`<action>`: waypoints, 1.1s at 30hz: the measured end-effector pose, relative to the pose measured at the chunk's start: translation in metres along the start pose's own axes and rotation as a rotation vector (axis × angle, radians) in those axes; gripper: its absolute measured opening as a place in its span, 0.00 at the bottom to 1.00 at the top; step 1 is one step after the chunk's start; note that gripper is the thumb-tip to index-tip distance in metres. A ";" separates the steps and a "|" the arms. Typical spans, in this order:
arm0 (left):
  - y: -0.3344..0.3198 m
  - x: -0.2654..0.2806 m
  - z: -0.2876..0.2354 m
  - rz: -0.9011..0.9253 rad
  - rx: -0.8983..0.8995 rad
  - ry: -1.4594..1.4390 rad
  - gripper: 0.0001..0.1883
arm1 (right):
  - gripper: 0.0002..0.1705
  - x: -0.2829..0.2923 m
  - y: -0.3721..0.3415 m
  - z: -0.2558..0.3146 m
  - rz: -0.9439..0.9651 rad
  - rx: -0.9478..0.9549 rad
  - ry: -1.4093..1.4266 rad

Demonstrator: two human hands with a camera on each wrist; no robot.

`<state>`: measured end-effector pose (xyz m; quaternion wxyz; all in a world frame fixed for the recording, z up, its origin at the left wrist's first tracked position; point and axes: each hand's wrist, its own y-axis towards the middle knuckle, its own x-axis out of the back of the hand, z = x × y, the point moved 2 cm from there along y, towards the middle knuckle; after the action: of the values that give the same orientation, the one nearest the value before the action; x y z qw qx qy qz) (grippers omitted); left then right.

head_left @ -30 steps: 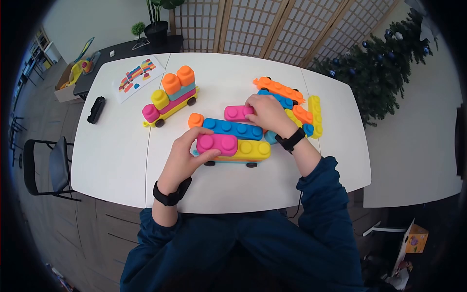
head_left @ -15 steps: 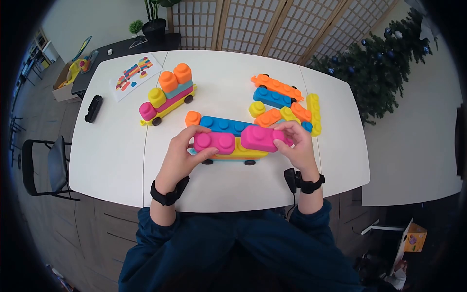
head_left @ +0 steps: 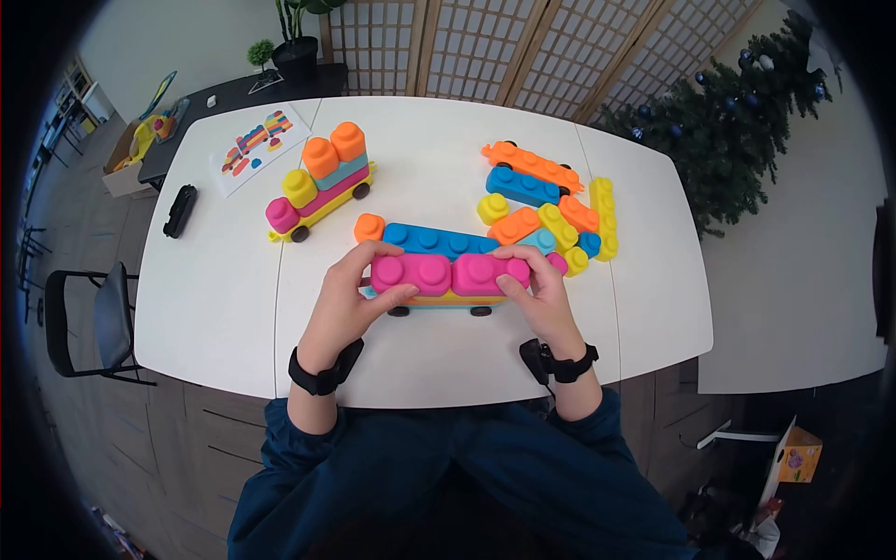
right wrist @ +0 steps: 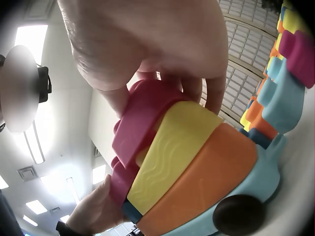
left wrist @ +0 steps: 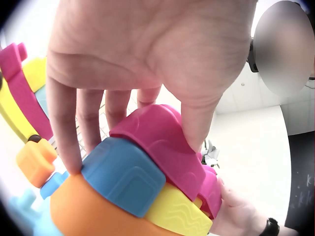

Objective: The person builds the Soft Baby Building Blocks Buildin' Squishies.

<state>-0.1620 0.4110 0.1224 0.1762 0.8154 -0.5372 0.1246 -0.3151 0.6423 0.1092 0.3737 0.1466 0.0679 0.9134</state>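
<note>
In the head view my left hand (head_left: 338,303) grips the left pink block (head_left: 411,273) between thumb and fingers. My right hand (head_left: 546,308) pinches a second pink block (head_left: 479,275), end to end with the first. Both lie on top of a stack: a blue block (left wrist: 125,174) on the left and a yellow block (right wrist: 177,145) on the right, then an orange block (right wrist: 209,172) and a light blue wheeled base (right wrist: 263,169). A slim gap with a yellow stud shows beneath the right pink block in the right wrist view.
Behind the stack lie a long blue block (head_left: 439,239) and a small orange block (head_left: 369,227). A built yellow wagon (head_left: 327,210) stands back left, beside a picture sheet (head_left: 247,140). Loose blocks, a long yellow block (head_left: 605,219) and an orange wheeled base (head_left: 532,167) are at right.
My right hand picked up the second pink block from behind the blue one, brought it toward me, then left, onto the yellow block. My left hand stays on the first pink block.
</note>
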 end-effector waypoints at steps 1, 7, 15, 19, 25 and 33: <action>0.000 0.000 0.000 0.002 0.001 -0.003 0.25 | 0.18 -0.002 -0.001 -0.001 -0.042 -0.020 0.019; 0.000 0.000 -0.003 0.005 -0.006 0.001 0.24 | 0.17 -0.005 0.000 -0.002 -0.051 0.050 -0.091; 0.000 -0.001 -0.004 -0.005 -0.004 0.019 0.23 | 0.17 -0.008 -0.003 -0.003 -0.087 0.026 -0.069; 0.000 -0.001 -0.004 -0.003 -0.016 -0.002 0.23 | 0.18 -0.009 -0.005 -0.002 -0.094 0.020 -0.068; 0.000 0.000 -0.006 -0.001 -0.002 0.009 0.23 | 0.22 -0.004 -0.011 0.002 -0.131 -0.002 -0.021; 0.001 -0.002 -0.004 -0.006 -0.017 0.007 0.24 | 0.24 0.003 -0.019 -0.008 -0.115 -0.015 -0.023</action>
<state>-0.1635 0.4146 0.1253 0.1855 0.8151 -0.5349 0.1225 -0.3071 0.6582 0.0983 0.4272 0.1503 0.0648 0.8892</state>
